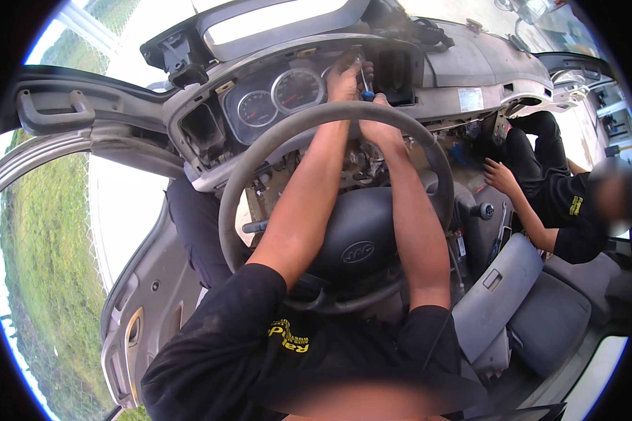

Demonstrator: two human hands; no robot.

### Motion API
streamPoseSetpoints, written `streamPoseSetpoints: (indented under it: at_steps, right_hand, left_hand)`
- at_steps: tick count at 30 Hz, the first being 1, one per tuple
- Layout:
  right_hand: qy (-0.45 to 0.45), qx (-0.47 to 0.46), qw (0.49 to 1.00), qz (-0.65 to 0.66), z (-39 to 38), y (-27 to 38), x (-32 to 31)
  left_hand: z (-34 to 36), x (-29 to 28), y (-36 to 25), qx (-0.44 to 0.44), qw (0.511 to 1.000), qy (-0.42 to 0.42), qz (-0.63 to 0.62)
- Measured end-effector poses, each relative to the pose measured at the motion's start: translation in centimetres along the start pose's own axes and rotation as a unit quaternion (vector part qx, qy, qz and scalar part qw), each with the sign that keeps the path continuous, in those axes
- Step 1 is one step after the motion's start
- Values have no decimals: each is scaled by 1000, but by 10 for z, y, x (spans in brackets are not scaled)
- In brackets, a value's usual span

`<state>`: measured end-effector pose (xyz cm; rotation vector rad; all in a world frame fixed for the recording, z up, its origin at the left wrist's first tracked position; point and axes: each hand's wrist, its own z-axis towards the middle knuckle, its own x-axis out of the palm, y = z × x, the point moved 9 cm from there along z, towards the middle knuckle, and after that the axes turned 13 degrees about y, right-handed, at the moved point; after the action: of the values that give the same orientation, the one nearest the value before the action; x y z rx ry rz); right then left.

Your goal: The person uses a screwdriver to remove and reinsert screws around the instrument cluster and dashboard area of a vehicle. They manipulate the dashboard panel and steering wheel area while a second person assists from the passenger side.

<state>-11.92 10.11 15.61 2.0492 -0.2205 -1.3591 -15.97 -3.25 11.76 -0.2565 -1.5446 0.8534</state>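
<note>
Both my arms reach over the steering wheel to the right end of the instrument cluster. My right hand is closed on a screwdriver with a blue handle, its shaft pointing up toward the dashboard's upper rim. Just left of the shaft, my left hand has its fingers bent together at the cluster's upper right edge. Whether they grip the shaft or a small part there is hidden. The cluster sits in a dashboard opening whose trim is off, with an empty square recess on its right.
A person in dark clothes leans in at the passenger side, one hand near the lower dash. Loose wiring and open structure show below the cluster. A gear lever, wrench and folded seat back lie to the right.
</note>
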Motion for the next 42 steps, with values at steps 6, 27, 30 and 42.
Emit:
streamPoseSetpoints:
  at_steps: [6,27,30,42]
  right_hand:
    - [-11,-10,1000,0,-1,-1,1]
    - [-75,-42,981,172,11,-15,10]
    - [-46,-15,957,286,7,-24,13]
    - [-129,-18,942,310,14,-44,25]
  left_hand:
    - [0,1,-1,2,1000,16,12]
    - [8,2,-9,-10,996,48,78]
    - [4,-2,3,-97,993,69,10]
    - [-3,0,-4,-76,989,19,125]
